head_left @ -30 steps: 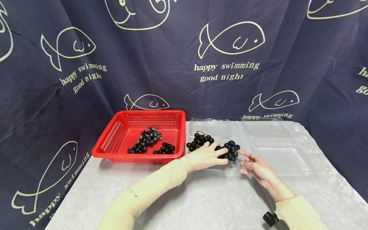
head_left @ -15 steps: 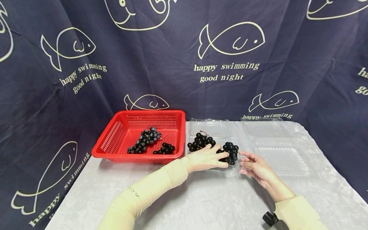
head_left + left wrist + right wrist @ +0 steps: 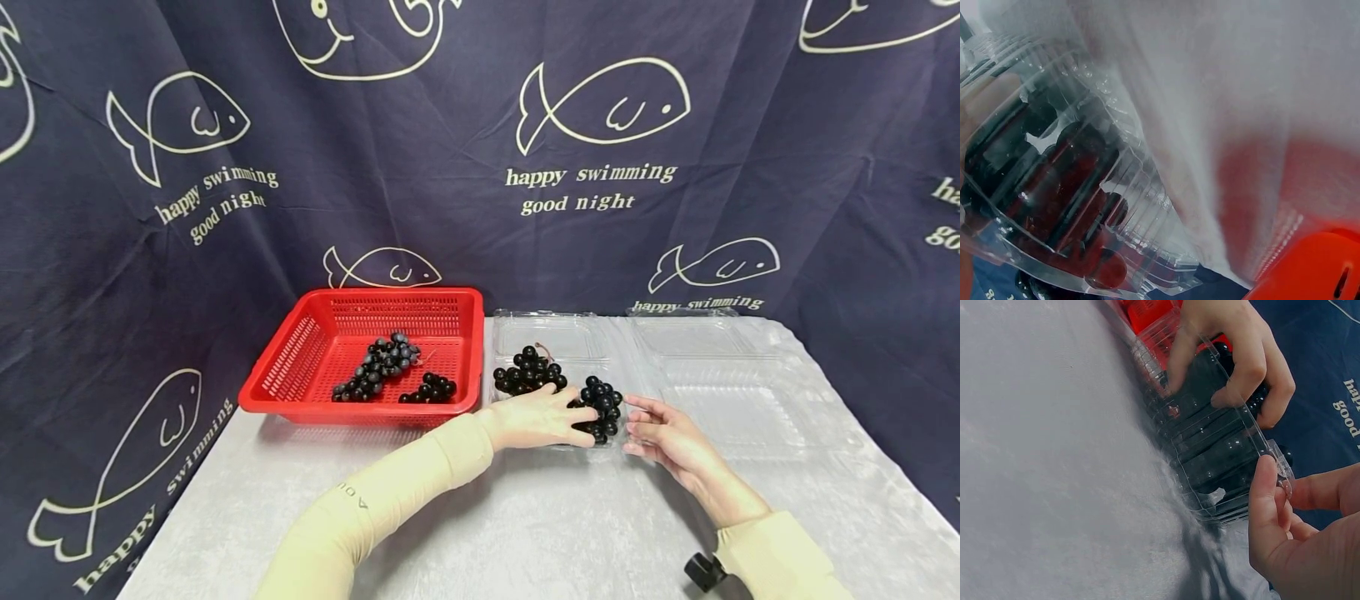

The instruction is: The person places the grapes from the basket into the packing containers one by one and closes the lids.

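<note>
My left hand (image 3: 534, 419) reaches into a clear plastic container (image 3: 1175, 447), its fingers curled over a bunch of dark grapes (image 3: 604, 398) at the container's right end. A second bunch of black grapes (image 3: 528, 372) with a brown stem lies toward the container's back left. Beside the right end, my right hand (image 3: 678, 446) pinches the container's rim between thumb and fingers, as the right wrist view shows. Through the wall in the left wrist view, dark grapes (image 3: 1075, 162) press close together. My left palm hides part of the grapes.
A red plastic basket (image 3: 300, 406) at the left holds two smaller dark bunches (image 3: 427, 387). Another clear container (image 3: 738, 417) stands at the right with its lid (image 3: 693, 335) folded back. A dark blue fish-print curtain (image 3: 450, 167) hangs behind the grey-white table (image 3: 570, 533).
My left hand has drawn slightly toward me, turning the right-hand bunch so it lies nearer the container's front. The back-left bunch has shifted slightly right. My right hand has stayed at the rim.
</note>
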### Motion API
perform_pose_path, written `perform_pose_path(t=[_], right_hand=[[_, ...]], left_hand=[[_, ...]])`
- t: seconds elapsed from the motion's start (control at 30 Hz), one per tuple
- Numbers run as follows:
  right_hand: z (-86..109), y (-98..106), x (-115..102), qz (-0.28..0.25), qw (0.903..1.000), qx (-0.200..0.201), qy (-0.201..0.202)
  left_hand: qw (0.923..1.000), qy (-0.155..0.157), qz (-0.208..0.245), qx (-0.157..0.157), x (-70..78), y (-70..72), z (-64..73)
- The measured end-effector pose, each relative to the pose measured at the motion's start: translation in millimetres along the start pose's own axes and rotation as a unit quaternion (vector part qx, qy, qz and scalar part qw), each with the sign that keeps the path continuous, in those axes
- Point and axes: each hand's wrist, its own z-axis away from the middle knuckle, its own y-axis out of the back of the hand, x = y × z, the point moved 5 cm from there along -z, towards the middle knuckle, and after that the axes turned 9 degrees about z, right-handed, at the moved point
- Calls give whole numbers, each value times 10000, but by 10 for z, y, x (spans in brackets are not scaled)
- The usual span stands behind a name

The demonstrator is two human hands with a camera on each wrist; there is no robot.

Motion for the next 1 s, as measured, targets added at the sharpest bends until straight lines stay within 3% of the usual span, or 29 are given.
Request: perform_pose_path(t=[0.17, 0.37, 0.47, 0.6, 0.77, 1.0], right_hand=[[-6, 3, 4, -14, 10000, 2, 14], [-7, 8, 13, -28, 10000, -35, -14], [-3, 8, 12, -23, 10000, -60, -28], [-2, 4, -2, 101, 9999, -90, -26], [-10, 4, -25, 326, 9995, -53, -23], [-5, -3, -49, 690, 9976, -29, 15]], left_hand=[[9999, -41, -21, -124, -9, 8, -9], [9963, 128, 142, -840, -33, 29, 23], [9943, 167, 218, -1030, -40, 57, 46], [9962, 109, 156, -854, -48, 125, 79], [9993, 36, -199, -326, -71, 245, 142], [9995, 300, -36, 19, -105, 358, 244]])
